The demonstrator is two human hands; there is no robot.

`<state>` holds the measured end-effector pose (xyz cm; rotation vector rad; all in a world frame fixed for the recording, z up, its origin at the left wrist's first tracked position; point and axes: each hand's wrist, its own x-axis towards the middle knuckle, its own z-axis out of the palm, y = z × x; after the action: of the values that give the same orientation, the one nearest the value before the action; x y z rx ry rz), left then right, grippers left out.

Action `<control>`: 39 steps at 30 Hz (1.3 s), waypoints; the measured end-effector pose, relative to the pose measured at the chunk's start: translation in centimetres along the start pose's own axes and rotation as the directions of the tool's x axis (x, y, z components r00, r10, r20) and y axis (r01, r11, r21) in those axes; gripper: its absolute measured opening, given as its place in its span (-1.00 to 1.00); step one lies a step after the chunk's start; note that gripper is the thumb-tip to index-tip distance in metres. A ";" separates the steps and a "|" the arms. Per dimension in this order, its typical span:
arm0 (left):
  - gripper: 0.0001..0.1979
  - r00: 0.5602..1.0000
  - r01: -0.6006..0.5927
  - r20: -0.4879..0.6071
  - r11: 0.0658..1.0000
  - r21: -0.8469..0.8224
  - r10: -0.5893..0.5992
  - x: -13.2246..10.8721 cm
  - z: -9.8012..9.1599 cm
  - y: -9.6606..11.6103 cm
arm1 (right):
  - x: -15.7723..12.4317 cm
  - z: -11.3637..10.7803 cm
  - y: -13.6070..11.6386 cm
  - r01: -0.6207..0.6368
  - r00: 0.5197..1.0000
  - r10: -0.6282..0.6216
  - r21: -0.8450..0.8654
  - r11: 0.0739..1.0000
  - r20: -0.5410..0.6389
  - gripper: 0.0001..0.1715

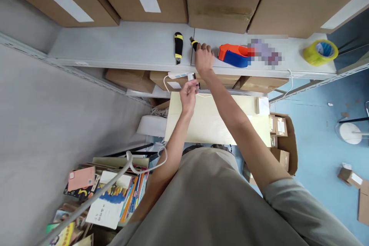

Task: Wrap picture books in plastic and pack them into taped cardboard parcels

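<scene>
My right hand (204,60) is closed round a black and yellow utility knife (193,43) on the grey shelf (127,46); its tip end shows left of my fingers. A second utility knife (178,46) lies just to the left. Right of that hand sits an orange and blue tape dispenser (233,55). Lower down, my left hand (188,94) is raised in front of the shelf edge with its fingers curled together. Something small and dark shows at its fingertips, too small to name. Just above it, a white power strip (180,75) runs along below the shelf.
Cardboard boxes (155,0) line the back of the shelf. A roll of yellow tape (319,52) stands at its right end. Below is a pale yellow tabletop (207,123) with a small white box (262,105). Books (109,196) and a grey pole (95,198) are at lower left.
</scene>
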<state>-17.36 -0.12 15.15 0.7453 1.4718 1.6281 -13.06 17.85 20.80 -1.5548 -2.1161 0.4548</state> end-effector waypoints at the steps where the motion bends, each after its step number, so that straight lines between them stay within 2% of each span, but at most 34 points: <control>1: -0.82 0.999 0.029 0.017 0.999 0.026 -0.030 -0.6 0.2 -1.2 | -1.0 -0.3 0.5 0.029 0.999 -0.028 0.025 0.999 -0.039 -0.50; 3: -0.81 0.991 0.123 0.037 0.989 0.081 -0.127 -2.3 0.7 -4.4 | -4.5 -1.0 2.1 0.103 0.988 -0.095 0.059 0.993 -0.122 -0.46; 5: -0.82 0.963 0.254 0.051 0.957 0.141 -0.263 -4.5 1.7 -8.4 | -10.0 -1.5 5.3 0.133 0.978 -0.122 0.060 0.989 -0.167 -0.40; 7: -0.83 0.906 0.384 0.093 0.895 0.228 -0.412 -7.4 3.1 -12.8 | -16.7 -1.5 10.1 0.072 0.989 -0.057 0.102 0.992 -0.137 -0.39; 10: -0.88 0.787 0.479 0.181 0.769 0.423 -0.590 -12.4 6.2 -18.5 | -27.1 -0.8 19.8 -0.148 0.984 0.161 0.161 0.976 -0.069 -0.46; 12: -0.90 0.723 0.458 0.230 0.701 0.546 -0.651 -15.2 8.4 -21.1 | -32.9 -0.6 26.6 -0.366 0.925 0.376 0.143 0.919 -0.046 -0.49; 15: -0.74 0.670 0.372 0.318 0.674 0.638 -0.671 -18.0 11.5 -23.4 | -38.1 -0.8 34.7 -0.649 0.759 0.651 0.063 0.758 -0.018 -0.50; 17: -0.58 0.644 0.334 0.364 0.675 0.658 -0.673 -18.9 13.4 -24.3 | -39.2 -0.8 37.8 -0.744 0.668 0.744 0.037 0.667 0.004 -0.45; 20: -0.39 0.591 0.340 0.379 0.646 0.683 -0.712 -19.3 15.8 -25.1 | -38.8 -0.2 40.3 -0.793 0.609 0.788 0.058 0.607 0.092 -0.44; 22: -0.30 0.559 0.364 0.372 0.623 0.693 -0.741 -19.4 17.0 -25.4 | -38.2 0.5 41.3 -0.803 0.595 0.789 0.071 0.592 0.156 -0.51; 25: -0.23 0.536 0.400 0.361 0.606 0.687 -0.763 -19.6 18.2 -25.5 | -37.5 1.2 42.8 -0.804 0.586 0.772 0.059 0.592 0.244 -0.67; 29: -0.26 0.524 0.445 0.357 0.606 0.659 -0.773 -19.9 18.9 -25.3 | -37.3 0.8 43.9 -0.766 0.625 0.683 0.130 0.629 0.380 -0.81; 31: -0.31 0.546 0.464 0.329 0.605 0.647 -0.770 -19.6 19.0 -25.0 | -37.3 0.1 43.8 -0.747 0.649 0.649 0.171 0.642 0.397 -0.83; 32: -0.33 0.583 0.473 0.285 0.603 0.642 -0.761 -19.2 19.0 -24.8 | -37.3 -0.4 43.5 -0.740 0.660 0.640 0.194 0.644 0.394 -0.82; 35: -0.29 0.746 0.502 0.048 0.608 0.615 -0.664 -17.6 18.2 -23.8 | -36.7 -2.3 42.4 -0.710 0.704 0.603 0.354 0.608 0.375 -0.69; 36: -0.27 0.777 0.516 -0.014 0.624 0.587 -0.629 -17.0 17.8 -23.3 | -36.4 -3.0 41.9 -0.693 0.720 0.586 0.436 0.574 0.373 -0.62; 37: -0.28 0.786 0.534 -0.037 0.648 0.543 -0.617 -16.4 17.3 -22.6 | -36.0 -3.7 41.3 -0.675 0.732 0.567 0.519 0.525 0.378 -0.53; 39: -0.33 0.744 0.593 0.051 0.693 0.411 -0.667 -15.5 16.1 -21.0 | -35.1 -5.3 39.9 -0.646 0.742 0.533 0.646 0.406 0.407 -0.37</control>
<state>7.69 -5.13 -1.76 0.4838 1.6646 0.7278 30.23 -3.62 -1.88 -1.6722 -1.0297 1.5257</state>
